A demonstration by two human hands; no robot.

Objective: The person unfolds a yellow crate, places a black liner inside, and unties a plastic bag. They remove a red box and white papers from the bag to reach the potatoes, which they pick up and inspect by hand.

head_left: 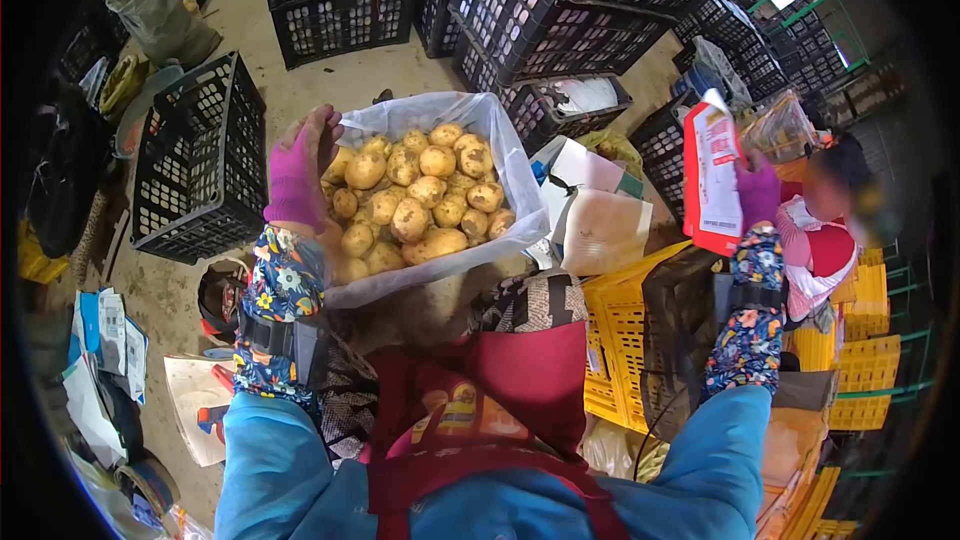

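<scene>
Yellow potatoes point(410, 195) with patches of soil fill a box lined with a translucent white plastic liner point(520, 175), in front of my body. My left hand point(300, 165), in a pink fingerless glove, is at the liner's left edge, its fingers bent together over that edge. Out to the right, my right hand point(757, 192), in a magenta glove, is closed on the edge of a red-and-white printed cardboard piece point(714, 180), held upright. Its fingers are partly hidden behind the card.
A black plastic crate point(195, 165) stands left of the potatoes; stacked black crates point(345, 20) rise behind. Cardboard pieces point(605, 220) and a yellow crate point(620, 340) lie to the right. Another person point(825, 240) is close by my right hand. Papers point(105, 360) lie at the left.
</scene>
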